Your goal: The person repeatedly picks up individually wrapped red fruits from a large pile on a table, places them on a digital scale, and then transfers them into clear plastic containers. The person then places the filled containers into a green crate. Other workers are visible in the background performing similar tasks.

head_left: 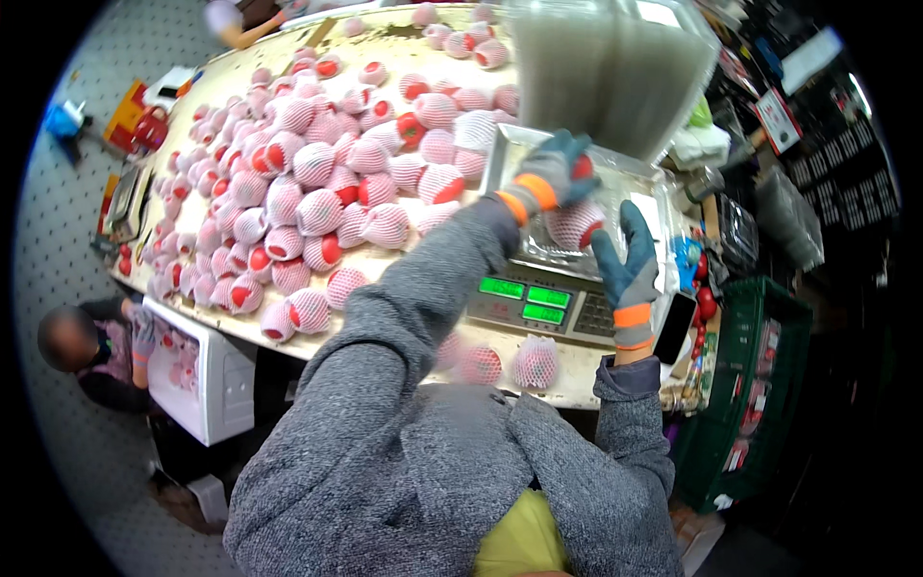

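My gloved left hand [551, 172] is over the metal pan of a digital weighing scale [497, 311], its fingers curled around a red tomato [581, 166] that is partly hidden. Just below it, a tomato in a pink foam net [575, 225] sits in a clear plastic tray [537, 241] on the pan. My right hand [634, 260], in a matching grey glove with an orange cuff, is at the pan's right side. Its thumb and fingers are spread, with nothing held, close to the netted tomato. The scale's displays glow green.
A large heap of netted tomatoes [310, 166] covers the table to the left. A tall stack of clear plastic containers [591, 72] stands behind the scale. At right are a phone [676, 328] and a green crate [750, 404]. A co-worker [108, 353] is beside a white foam box [216, 375].
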Available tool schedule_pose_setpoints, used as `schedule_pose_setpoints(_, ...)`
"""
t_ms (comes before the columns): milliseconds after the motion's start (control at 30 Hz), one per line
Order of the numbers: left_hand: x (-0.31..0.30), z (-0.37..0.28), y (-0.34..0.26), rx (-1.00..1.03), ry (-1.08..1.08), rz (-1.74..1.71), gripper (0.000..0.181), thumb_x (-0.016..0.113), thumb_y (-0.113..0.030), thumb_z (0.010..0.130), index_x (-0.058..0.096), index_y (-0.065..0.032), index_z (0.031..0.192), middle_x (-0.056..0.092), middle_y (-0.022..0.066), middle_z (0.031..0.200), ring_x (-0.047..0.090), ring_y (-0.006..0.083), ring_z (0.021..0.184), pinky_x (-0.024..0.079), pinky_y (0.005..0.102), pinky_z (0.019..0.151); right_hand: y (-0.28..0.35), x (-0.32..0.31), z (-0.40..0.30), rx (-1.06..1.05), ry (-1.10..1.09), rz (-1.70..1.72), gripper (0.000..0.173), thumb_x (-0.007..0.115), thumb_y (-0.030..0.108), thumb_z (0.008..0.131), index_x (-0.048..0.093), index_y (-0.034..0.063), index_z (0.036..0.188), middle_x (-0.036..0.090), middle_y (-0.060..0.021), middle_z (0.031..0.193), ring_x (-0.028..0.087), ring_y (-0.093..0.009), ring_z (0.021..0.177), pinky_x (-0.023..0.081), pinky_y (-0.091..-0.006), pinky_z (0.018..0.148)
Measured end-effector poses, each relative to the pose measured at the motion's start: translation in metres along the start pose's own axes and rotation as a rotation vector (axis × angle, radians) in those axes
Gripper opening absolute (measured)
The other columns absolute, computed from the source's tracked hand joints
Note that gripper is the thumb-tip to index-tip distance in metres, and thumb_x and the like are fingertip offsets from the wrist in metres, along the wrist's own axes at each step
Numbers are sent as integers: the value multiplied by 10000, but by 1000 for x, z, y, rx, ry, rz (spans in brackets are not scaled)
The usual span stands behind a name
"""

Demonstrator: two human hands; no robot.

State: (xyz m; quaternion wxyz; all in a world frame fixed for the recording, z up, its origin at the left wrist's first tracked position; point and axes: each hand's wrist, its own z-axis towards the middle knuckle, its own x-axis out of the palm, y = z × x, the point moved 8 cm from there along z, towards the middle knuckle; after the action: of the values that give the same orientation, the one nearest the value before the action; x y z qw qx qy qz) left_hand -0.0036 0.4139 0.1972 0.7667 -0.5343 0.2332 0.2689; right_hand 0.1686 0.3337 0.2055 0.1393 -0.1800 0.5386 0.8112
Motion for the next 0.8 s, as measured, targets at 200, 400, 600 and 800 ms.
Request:
schedule_pose_setpoints(200, 9, 4, -9, -239, 162, 265, 830, 744, -413, 632, 389, -138, 1330, 428, 178, 1257, 418, 356, 1203, 367, 441, 993, -14, 53, 20, -190, 147, -724, 824, 639, 564, 708, 415, 45, 1308, 535, -175, 1210, 437, -351, 1197, 272, -450, 1029)
schedule_pose_setpoints(400, 6, 7, -9, -251, 47, 202, 916, 821, -285, 541, 381, -105, 1324, 470, 174, 1212, 469, 354, 1136, 413, 423, 959, -10, 50, 19, -169, 123, -787, 796, 651, 523, 713, 434, 35, 1302, 535, -170, 1234, 427, -337, 1215, 274, -433, 1028)
schedule_pose_setpoints(600, -33, -27, -2, 34, -418, -591, 858, 803, -264, 596, 378, 23, 1284, 498, 150, 1138, 513, 228, 1042, 405, 320, 958, -16, 49, 14, -222, 103, -821, 830, 630, 522, 737, 381, 25, 1353, 509, -191, 1273, 400, -379, 1228, 255, -442, 1040)
schedule_pose_setpoints(800, -99, -135, 21, 58, -474, -378, 824, 793, -254, 665, 358, 20, 1309, 466, 156, 1230, 467, 245, 1142, 351, 346, 1010, -12, 52, 21, -86, 244, -820, 805, 624, 539, 710, 412, 106, 1355, 532, -188, 1238, 383, -374, 1246, 247, -457, 1047)
